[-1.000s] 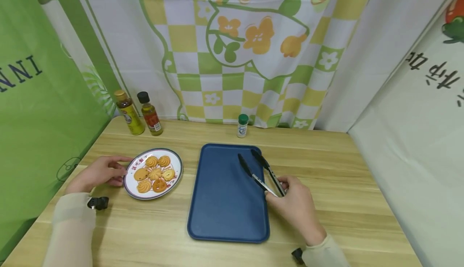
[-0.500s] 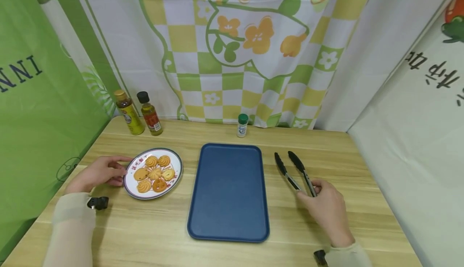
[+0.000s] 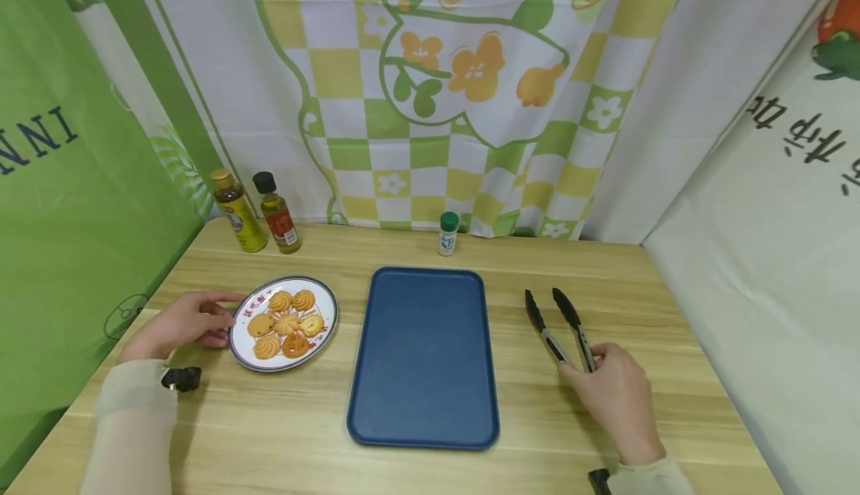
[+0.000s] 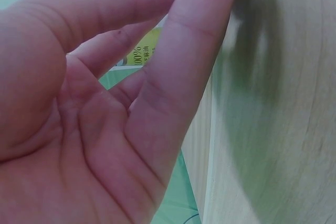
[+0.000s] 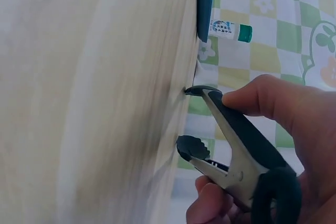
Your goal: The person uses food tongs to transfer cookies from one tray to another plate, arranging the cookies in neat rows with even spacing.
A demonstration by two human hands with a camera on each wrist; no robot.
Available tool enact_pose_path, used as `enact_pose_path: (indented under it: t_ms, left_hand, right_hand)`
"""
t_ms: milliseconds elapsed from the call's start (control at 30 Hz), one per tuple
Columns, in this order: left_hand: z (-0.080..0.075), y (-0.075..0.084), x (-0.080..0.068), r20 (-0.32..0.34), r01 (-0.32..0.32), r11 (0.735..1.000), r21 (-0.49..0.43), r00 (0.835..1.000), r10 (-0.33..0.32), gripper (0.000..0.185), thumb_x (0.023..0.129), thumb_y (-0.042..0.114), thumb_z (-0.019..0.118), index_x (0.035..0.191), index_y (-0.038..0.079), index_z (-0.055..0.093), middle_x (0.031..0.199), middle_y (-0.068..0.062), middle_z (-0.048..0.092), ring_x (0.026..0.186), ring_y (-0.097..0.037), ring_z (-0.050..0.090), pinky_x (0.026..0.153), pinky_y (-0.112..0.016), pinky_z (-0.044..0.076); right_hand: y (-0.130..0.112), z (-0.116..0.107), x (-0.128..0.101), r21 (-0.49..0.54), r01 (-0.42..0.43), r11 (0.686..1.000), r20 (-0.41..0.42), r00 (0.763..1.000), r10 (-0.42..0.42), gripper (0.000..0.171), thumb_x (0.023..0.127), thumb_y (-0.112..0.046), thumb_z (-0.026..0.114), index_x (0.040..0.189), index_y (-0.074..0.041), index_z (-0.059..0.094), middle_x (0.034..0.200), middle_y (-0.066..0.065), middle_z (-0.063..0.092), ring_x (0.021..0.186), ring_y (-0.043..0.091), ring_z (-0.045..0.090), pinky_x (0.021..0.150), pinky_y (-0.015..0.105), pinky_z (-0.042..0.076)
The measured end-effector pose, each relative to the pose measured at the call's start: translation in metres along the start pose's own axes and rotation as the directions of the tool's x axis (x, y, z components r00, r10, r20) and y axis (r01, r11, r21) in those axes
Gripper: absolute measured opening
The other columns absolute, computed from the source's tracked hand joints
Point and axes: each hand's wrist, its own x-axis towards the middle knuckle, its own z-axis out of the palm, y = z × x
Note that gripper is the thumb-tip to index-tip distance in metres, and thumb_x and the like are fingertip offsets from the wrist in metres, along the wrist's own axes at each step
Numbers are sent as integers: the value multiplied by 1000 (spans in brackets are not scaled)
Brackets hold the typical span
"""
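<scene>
In the head view my left hand (image 3: 184,323) rests at the left rim of a white plate (image 3: 243,332), its fingertips touching the edge. Several golden cookies (image 3: 287,322) lie on that plate. Relaxed, nearly straight fingers fill the left wrist view. My right hand (image 3: 614,394) grips a pair of food tongs (image 3: 574,323) near the handle end, thumb on one arm and fingers on the other. Seen from the right wrist, the tongs (image 5: 239,169) are spread apart with nothing between their black tips, which are close to the tabletop.
A dark blue tray (image 3: 423,360) lies between the plate and the tongs on the wooden table (image 3: 295,420). Behind stand a yellow-label bottle (image 3: 240,211), a red-label bottle (image 3: 278,213) and a green-capped shaker (image 3: 448,234). Curtains border the table's back and sides.
My right hand has carried the tongs from above the tray's right edge rightward and slightly nearer to me, over the bare wood. The left hand and plate have stayed put.
</scene>
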Motion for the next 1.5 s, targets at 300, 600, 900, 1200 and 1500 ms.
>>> enact_pose_path:
  t_ms: [300,600,900,1200,1500]
  left_hand:
    - [-1,0,1,2,-5,1000,-2,1000,5,59,111,-1,58,166,-13,38,122,-25,67,89,-16,75,80,-31,74]
    - [-2,0,-1,-1,2,1000,3,1000,-2,60,111,-2,58,166,-13,37,123,-26,66,90,-17,75,80,-32,74]
    - [-3,-1,-2,6,-2,1000,0,1000,2,59,111,-2,58,166,-13,37,124,-26,66,91,-17,75,81,-32,74]
    - [-2,12,1,-37,-54,986,155,997,60,57,115,9,57,164,-15,39,119,-29,71,87,-21,74,73,-33,71]
    - [17,82,-23,-252,-87,878,470,940,228,60,117,41,56,162,0,54,135,-33,71,105,-39,76,74,-42,63]
  right_hand:
    - [3,0,-2,-63,-21,998,-10,1000,20,82,91,-48,84,134,18,64,121,38,71,98,45,71,71,52,62]
    - [4,-1,-2,-91,-29,995,5,1000,29,81,91,-51,83,129,18,64,110,35,73,93,42,71,67,47,60]
    - [8,0,-3,-96,-21,995,25,999,23,83,91,-53,84,127,19,62,105,34,73,90,41,70,65,47,60]
    - [11,-3,-8,-92,-32,995,50,998,37,87,91,-53,86,128,22,60,107,36,71,89,42,69,63,45,60]
    - [12,-3,-8,-97,-34,995,75,996,41,86,93,-54,85,129,21,60,104,33,72,85,37,68,62,44,59]
